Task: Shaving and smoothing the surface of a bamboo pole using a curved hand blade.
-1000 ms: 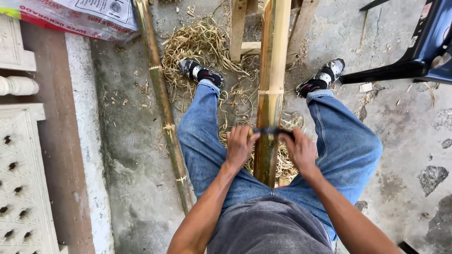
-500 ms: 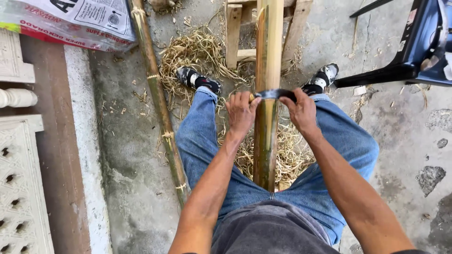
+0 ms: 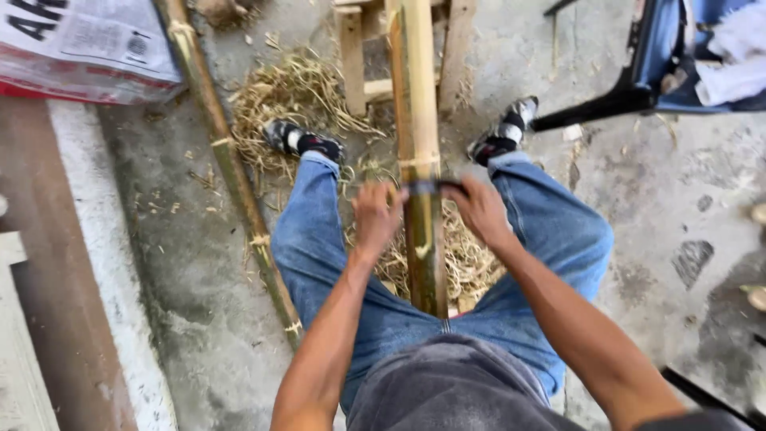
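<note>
A thick bamboo pole (image 3: 421,152) runs away from me between my knees, its far end resting on a small wooden stand (image 3: 355,56). A dark two-handled blade (image 3: 429,187) lies across the pole near a node. My left hand (image 3: 377,214) grips the blade's left end and my right hand (image 3: 481,207) grips its right end. Both hands are blurred. Pale bamboo shavings (image 3: 459,259) are heaped under the pole between my legs.
A thinner bamboo pole (image 3: 231,168) lies on the concrete floor to my left. A printed sack (image 3: 80,48) sits at the top left beside a pale stone slab (image 3: 104,263). A dark blue chair (image 3: 670,64) stands at the top right.
Both hands and the blade have slid away from me along the pole, then come back a little toward me. The view has tilted slightly.
</note>
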